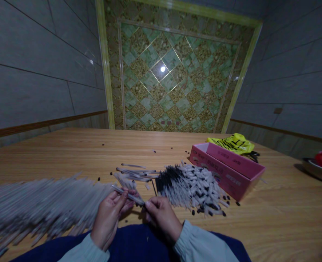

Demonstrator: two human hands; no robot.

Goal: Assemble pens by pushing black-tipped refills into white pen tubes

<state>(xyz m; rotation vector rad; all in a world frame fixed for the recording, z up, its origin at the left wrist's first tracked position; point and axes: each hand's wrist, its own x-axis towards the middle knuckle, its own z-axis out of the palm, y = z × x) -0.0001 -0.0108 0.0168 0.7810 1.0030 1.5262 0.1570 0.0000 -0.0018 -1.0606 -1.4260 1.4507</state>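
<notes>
Near the table's front edge my left hand (pixel 113 211) is closed around a thin, clear pen-like tube (pixel 126 193), which slants down to the right. My right hand (pixel 161 214) pinches at the tube's lower right end, where a dark tip shows; the exact part is too small to make out. Left of my hands lies a wide heap of clear tubes (pixel 46 200). Just beyond them are a few loose tubes (pixel 136 174). To the right is a pile of white and black pen parts (pixel 196 185).
A pink open box (pixel 226 174) stands behind the pile at the right, with a yellow plastic bag (pixel 235 143) behind it. Small black caps (pixel 99 178) are scattered on the wooden table (pixel 291 211). A metal basin with something red (pixel 320 171) sits at the far right.
</notes>
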